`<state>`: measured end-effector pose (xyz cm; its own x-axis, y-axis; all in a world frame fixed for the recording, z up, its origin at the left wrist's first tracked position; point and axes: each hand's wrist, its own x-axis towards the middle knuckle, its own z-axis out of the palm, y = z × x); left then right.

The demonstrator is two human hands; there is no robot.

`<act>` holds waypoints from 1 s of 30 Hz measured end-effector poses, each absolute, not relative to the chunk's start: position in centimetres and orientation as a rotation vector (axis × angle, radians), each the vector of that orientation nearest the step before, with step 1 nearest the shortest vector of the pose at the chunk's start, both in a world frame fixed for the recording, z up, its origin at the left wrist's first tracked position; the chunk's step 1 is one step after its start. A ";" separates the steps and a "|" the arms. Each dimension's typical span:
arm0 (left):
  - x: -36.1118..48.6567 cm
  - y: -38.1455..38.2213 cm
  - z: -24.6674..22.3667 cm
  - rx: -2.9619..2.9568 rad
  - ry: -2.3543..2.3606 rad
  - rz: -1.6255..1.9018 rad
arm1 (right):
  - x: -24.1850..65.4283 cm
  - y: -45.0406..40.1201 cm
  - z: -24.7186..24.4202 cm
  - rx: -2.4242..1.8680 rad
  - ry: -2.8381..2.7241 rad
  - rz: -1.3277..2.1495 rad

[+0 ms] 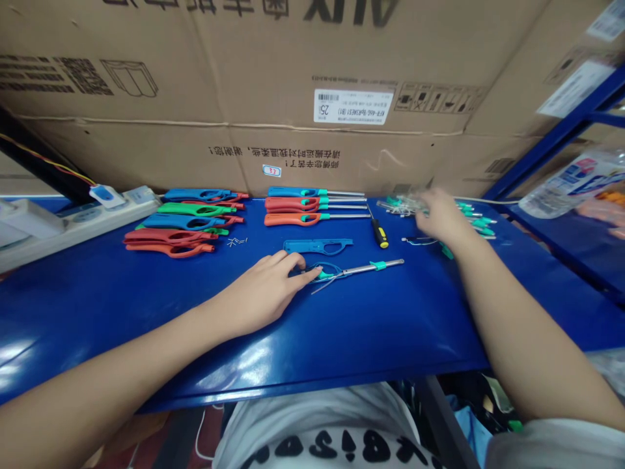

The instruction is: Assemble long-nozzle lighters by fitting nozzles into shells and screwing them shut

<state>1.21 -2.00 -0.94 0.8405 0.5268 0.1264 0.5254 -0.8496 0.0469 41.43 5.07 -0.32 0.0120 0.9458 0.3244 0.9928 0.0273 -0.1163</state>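
My left hand (273,283) is closed over the handle of a partly assembled gas lighter, its fingertips by the green trigger. The lighter's metal tube (364,268) points right, with a green piece near its end and loose thin wires at the trigger. Just behind lies a separate blue handle half (317,246). My right hand (443,218) is at a pile of green-tipped parts (481,223) on the right; motion blurs its fingers, so what they touch is unclear. A black and yellow screwdriver (379,234) lies between the hands.
Lighters with metal tubes (342,217) lie in a row at the back. Coloured handle shells (170,238) are stacked on the left, near small screws (237,241). A power strip (88,221) runs along the left edge. A large cardboard box (195,98) walls off the back.
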 end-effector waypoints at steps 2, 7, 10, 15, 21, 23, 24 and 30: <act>1.2 -1.9 -1.0 3.007 0.849 0.222 | 41.9 5.4 -1.3 -1.964 -2.018 -0.277; 1.3 -1.8 -1.2 3.025 0.823 0.272 | 42.3 5.9 -2.3 -2.041 -1.966 -0.285; 1.5 -1.9 -1.3 3.042 0.817 0.275 | 42.0 5.8 -1.9 -2.036 -1.967 -0.303; 1.8 -2.1 -1.3 3.031 0.820 0.296 | 41.3 5.6 -1.6 -1.957 -2.112 -0.301; 1.7 -2.1 -1.4 3.015 0.822 0.331 | 41.0 6.0 -2.3 -1.949 -2.156 -0.229; 1.7 -2.1 -1.4 3.018 0.817 0.328 | 40.8 6.0 -2.1 -1.987 -2.141 -0.218; 1.7 -2.1 -1.4 3.022 0.817 0.326 | 40.7 5.9 -2.0 -2.009 -2.132 -0.210; 1.7 -2.0 -1.4 2.995 0.825 0.320 | 39.7 5.0 -0.3 -2.048 -2.011 -0.149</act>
<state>1.66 -2.04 -1.41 0.8395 0.5085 0.1914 0.5047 -0.8603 0.0718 39.73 4.98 -0.26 0.0330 0.9657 0.2577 0.9931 -0.0028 -0.1169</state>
